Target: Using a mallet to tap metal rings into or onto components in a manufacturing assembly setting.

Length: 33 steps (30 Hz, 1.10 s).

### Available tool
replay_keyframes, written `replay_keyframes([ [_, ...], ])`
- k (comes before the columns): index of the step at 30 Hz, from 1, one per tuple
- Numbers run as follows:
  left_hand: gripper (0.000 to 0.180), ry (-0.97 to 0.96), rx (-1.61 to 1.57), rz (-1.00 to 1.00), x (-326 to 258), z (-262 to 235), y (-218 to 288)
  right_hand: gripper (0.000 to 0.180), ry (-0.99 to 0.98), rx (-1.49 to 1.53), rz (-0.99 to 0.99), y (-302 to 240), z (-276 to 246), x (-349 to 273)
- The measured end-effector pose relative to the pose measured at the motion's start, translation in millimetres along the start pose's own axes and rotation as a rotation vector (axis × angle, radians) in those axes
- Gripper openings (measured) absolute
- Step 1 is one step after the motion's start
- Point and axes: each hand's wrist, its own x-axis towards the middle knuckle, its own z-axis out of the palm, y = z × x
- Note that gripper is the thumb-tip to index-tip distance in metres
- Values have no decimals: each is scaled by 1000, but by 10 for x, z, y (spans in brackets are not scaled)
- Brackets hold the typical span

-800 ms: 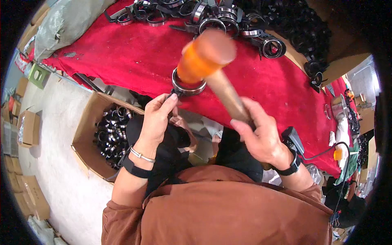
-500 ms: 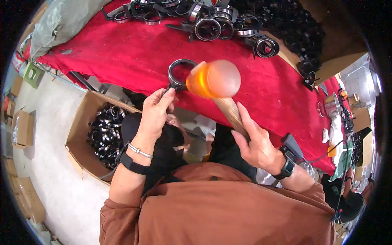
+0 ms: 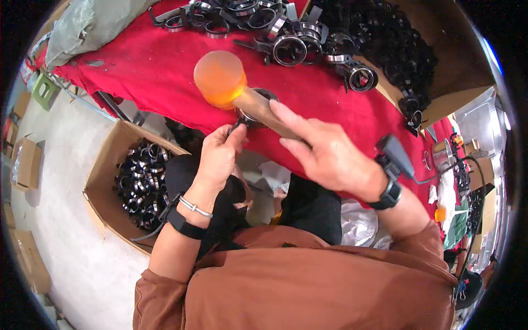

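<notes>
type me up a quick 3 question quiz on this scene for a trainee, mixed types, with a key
1. Which hand grips the mallet?
2. True or false: the left hand is empty.
3. What colour is the cloth in front of the person?
a) green
b) red
c) grey

Key
1. The right hand.
2. False: it pinches a black-and-silver ring part, partly hidden behind the mallet.
3. b
</notes>
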Motion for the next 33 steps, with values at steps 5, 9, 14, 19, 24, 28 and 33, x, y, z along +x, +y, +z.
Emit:
replay_keyframes([
  [5, 23, -10, 31, 47, -51, -69, -29, 53, 211, 76, -123, -133, -173, 152],
  [9, 24, -27, 33, 14, -21, -74, -15, 53, 193, -47, -101, 221, 67, 90],
  [14, 25, -27, 81, 78, -31, -57, -35, 51, 108, 11, 76, 120, -222, 191],
  [19, 18, -37, 29, -53, -59, -118, -8, 49, 416, 42, -207, 293, -16, 40],
  [24, 17, -79, 58, 9, -34, -147, -55, 49, 112, 131, 199, 330, -178, -118],
  [28, 20, -49, 41, 48, -64, -90, -40, 49, 350, 288, 251, 108, -218, -303],
  [33, 22, -43, 62, 87, -53, -95, -51, 54, 87, 685, 676, 201, -196, -447],
])
